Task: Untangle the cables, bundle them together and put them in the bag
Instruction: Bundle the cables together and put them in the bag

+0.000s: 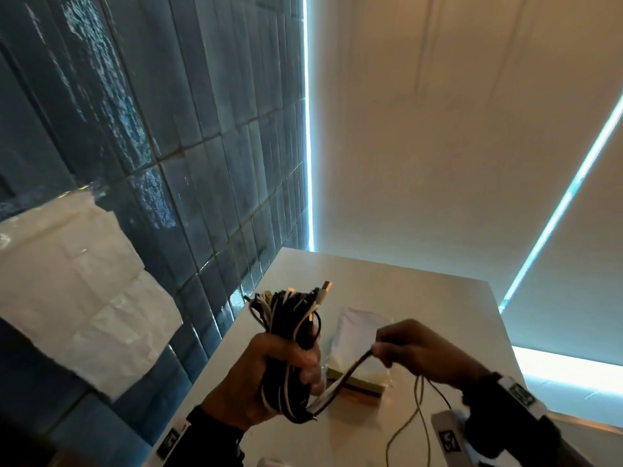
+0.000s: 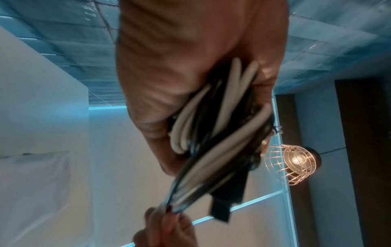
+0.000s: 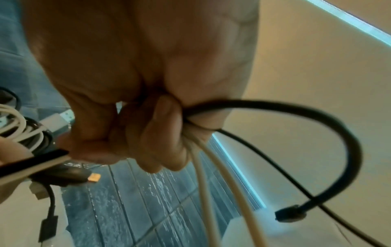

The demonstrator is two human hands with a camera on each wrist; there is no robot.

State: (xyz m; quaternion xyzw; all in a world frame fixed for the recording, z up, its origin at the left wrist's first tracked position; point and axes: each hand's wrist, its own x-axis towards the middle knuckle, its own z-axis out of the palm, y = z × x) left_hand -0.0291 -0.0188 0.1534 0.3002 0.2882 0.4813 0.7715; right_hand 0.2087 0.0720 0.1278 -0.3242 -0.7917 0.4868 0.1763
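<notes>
Blue tiled wall to the left, pale roller blinds ahead, white table below. Held upright above the table's near end: a folded cable bundle, black and white strands mixed, with a USB plug poking from the top. Left hand wrapped tight round the bundle's middle, fingers curled across the front. Right hand just beside it, pinching a few loose strands drawn taut from the bundle's lower end, with thin tails drooping from the fist toward the table.

From the right wrist: a thick black cable looping out of the curled fingers to a small plug, and two white cables trailing beside it.

Behind the hands, flat on the table, a white pouch. Probably the bag, though too dim and half hidden for certainty. Nothing in it yet, by the look of things.

Judged stage: gathering the last strands into the bundle, not yet tied.

Risks from here:
- Too hard a pull with the right hand: loops dragged out of the left fist, bundle undone.
- Any slackening of the left grip: folded ends fanning apart, a fresh tangle.
- Dangling tails likely to snag on the pouch during a wrap.
- Black loop prone to kinking or trapping a white strand if wound in without straightening first.
- Protruding plug apt to catch the pouch mouth on the way in.
</notes>
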